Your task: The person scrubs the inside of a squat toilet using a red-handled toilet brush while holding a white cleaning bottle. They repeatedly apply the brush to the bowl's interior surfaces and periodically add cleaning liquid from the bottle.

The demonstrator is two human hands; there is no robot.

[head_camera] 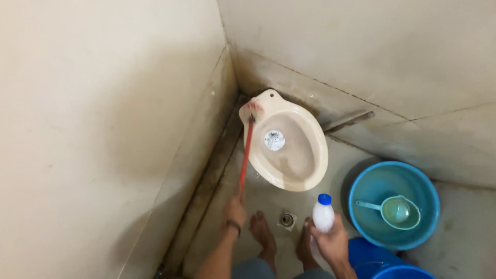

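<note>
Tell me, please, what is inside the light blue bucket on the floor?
Inside the light blue bucket lies a pale green dipper with its handle pointing left. The bucket bottom under the dipper is covered, and whether there is water cannot be told.

red brush [246,150]; white bottle [323,217], blue cap [324,199]

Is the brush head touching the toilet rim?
Touching. Head view: the brush head sits directly on the toilet rim at its far end, with no gap visible; left hand holds the handle.
</note>
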